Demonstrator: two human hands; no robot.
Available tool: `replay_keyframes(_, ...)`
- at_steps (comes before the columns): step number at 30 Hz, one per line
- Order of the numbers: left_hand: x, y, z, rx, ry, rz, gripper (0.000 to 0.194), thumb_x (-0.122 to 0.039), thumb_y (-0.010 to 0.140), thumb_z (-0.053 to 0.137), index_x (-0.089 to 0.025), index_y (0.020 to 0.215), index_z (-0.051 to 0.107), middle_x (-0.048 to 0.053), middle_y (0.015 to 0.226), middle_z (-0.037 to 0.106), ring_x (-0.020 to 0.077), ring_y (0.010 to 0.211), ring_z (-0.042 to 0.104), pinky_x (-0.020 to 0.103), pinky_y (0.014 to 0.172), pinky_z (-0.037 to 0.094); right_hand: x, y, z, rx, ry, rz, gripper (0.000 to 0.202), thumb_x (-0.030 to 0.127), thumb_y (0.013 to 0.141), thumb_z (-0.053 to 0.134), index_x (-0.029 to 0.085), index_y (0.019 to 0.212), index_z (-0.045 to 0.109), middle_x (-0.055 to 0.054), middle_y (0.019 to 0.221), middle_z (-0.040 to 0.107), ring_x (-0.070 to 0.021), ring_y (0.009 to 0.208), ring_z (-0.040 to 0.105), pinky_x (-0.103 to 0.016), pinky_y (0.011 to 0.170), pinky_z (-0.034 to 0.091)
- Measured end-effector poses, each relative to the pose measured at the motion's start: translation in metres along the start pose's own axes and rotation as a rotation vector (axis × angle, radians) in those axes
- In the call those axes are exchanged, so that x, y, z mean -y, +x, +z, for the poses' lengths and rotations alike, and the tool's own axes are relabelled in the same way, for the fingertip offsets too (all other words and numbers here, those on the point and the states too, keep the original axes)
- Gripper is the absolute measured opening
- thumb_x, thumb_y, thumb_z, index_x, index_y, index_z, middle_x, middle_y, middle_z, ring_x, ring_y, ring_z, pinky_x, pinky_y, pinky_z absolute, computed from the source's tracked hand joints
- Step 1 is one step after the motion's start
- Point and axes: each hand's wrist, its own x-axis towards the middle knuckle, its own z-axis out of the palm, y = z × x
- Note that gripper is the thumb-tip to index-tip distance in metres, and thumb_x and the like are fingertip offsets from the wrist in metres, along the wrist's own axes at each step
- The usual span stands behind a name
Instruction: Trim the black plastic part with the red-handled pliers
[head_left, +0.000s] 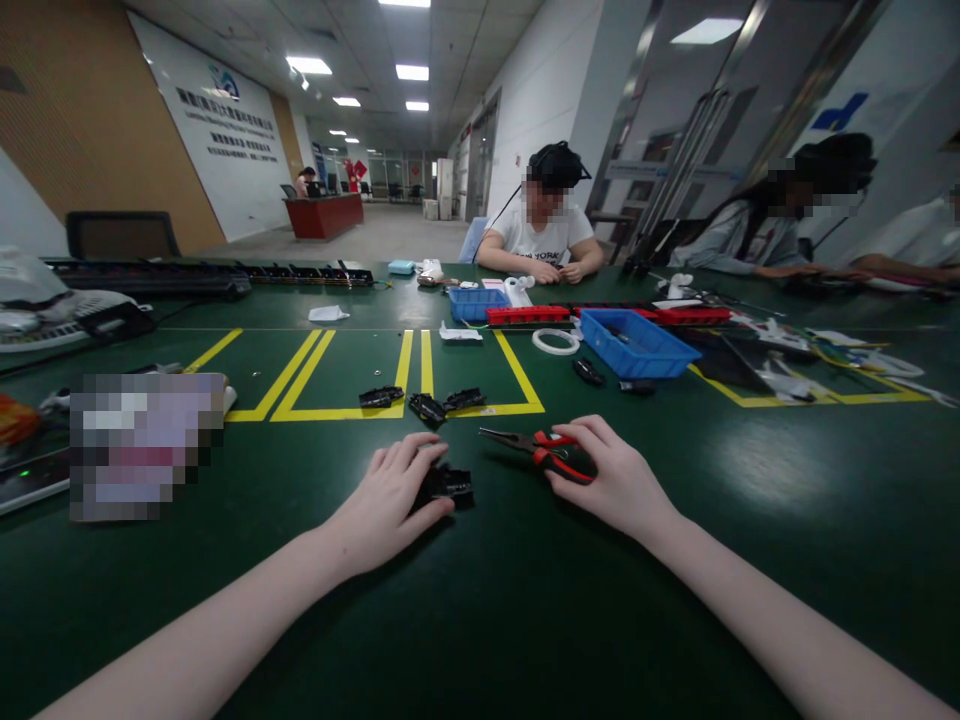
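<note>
My left hand [394,495] is closed around a black plastic part [454,486] on the green table [480,620], its thumb and fingers on either side of the part's left end. On the right, my right hand [611,475] grips the red and black handles of long-nosed pliers [517,440], whose metal jaws point left toward the part. Just beyond my left hand lie three similar black parts, one on the left [381,397], one in the middle [427,408] and one on the right [465,400], near the yellow tape.
Blue trays [641,345] [478,303], a white tape ring [556,342] and a red strip [529,315] lie farther back. Two black pieces sit by the larger tray. A blurred object [142,445] is at left. People sit across the table.
</note>
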Motion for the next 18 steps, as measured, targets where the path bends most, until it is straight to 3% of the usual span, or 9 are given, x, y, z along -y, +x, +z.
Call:
replay_keyframes(2, -0.016, -0.001, -0.005, -0.153, 0.000, 0.035, 0.044, -0.033, 0.101, 0.051, -0.023, 0.143, 0.042, 0.012, 0.145, 0.048, 0.0299, 0.130, 0.049, 0.048, 0.104, 0.043, 0.003, 0.001, 0.001, -0.033, -0.017, 0.019, 0.041, 0.040, 0.083, 0.068, 0.023, 0.119, 0.060, -0.009, 0.116, 0.061, -0.0244, 0.095, 0.068, -0.038, 0.076, 0.060)
replay_keyframes(4, -0.044, 0.001, -0.005, -0.223, -0.023, 0.237, 0.033, -0.026, 0.101, 0.047, -0.021, 0.133, 0.051, 0.010, 0.130, 0.059, 0.0249, 0.120, 0.054, 0.041, 0.100, 0.044, 0.010, 0.002, 0.002, -0.075, -0.037, 0.041, 0.042, 0.039, 0.082, 0.068, 0.023, 0.120, 0.060, -0.009, 0.116, 0.061, -0.0260, 0.096, 0.067, -0.040, 0.078, 0.060)
replay_keyframes(6, -0.078, 0.007, 0.001, -0.147, 0.025, 0.546, 0.027, -0.028, 0.100, 0.049, -0.018, 0.123, 0.059, 0.008, 0.120, 0.063, 0.0206, 0.104, 0.058, 0.034, 0.089, 0.046, 0.020, 0.002, 0.002, -0.116, -0.055, 0.058, 0.042, 0.038, 0.081, 0.067, 0.022, 0.119, 0.059, -0.010, 0.114, 0.061, -0.0269, 0.098, 0.067, -0.042, 0.081, 0.059)
replay_keyframes(8, -0.111, 0.018, 0.015, -0.043, 0.181, 0.871, 0.029, -0.026, 0.103, 0.046, -0.013, 0.124, 0.061, 0.009, 0.126, 0.062, 0.0187, 0.103, 0.058, 0.031, 0.083, 0.045, 0.033, 0.002, 0.002, -0.142, -0.068, 0.059, 0.041, 0.036, 0.081, 0.066, 0.022, 0.119, 0.059, -0.009, 0.114, 0.061, -0.0263, 0.099, 0.066, -0.041, 0.082, 0.058)
replay_keyframes(10, -0.135, 0.030, 0.033, -0.085, 0.241, 1.027, 0.030, -0.020, 0.105, 0.041, -0.013, 0.122, 0.065, 0.009, 0.125, 0.062, 0.0169, 0.103, 0.057, 0.030, 0.085, 0.044, 0.045, 0.000, 0.001, -0.149, -0.079, 0.051, 0.042, 0.037, 0.081, 0.066, 0.023, 0.120, 0.059, -0.009, 0.114, 0.062, -0.0259, 0.098, 0.067, -0.039, 0.081, 0.058)
replay_keyframes(13, -0.148, 0.045, 0.054, -0.162, 0.277, 1.134, 0.029, -0.016, 0.104, 0.043, -0.018, 0.110, 0.071, 0.007, 0.117, 0.065, 0.0166, 0.103, 0.058, 0.029, 0.084, 0.043, 0.053, -0.004, -0.002, -0.136, -0.088, 0.030, 0.043, 0.037, 0.080, 0.067, 0.023, 0.120, 0.059, -0.009, 0.114, 0.064, -0.0250, 0.096, 0.068, -0.037, 0.078, 0.059)
replay_keyframes(18, -0.151, 0.054, 0.068, -0.255, 0.278, 1.109, 0.034, -0.017, 0.106, 0.040, -0.022, 0.120, 0.070, 0.005, 0.123, 0.065, 0.0139, 0.101, 0.059, 0.027, 0.082, 0.044, 0.051, -0.004, -0.001, -0.135, -0.075, 0.024, 0.042, 0.033, 0.079, 0.067, 0.021, 0.118, 0.060, -0.009, 0.112, 0.064, -0.0245, 0.093, 0.068, -0.038, 0.076, 0.059)
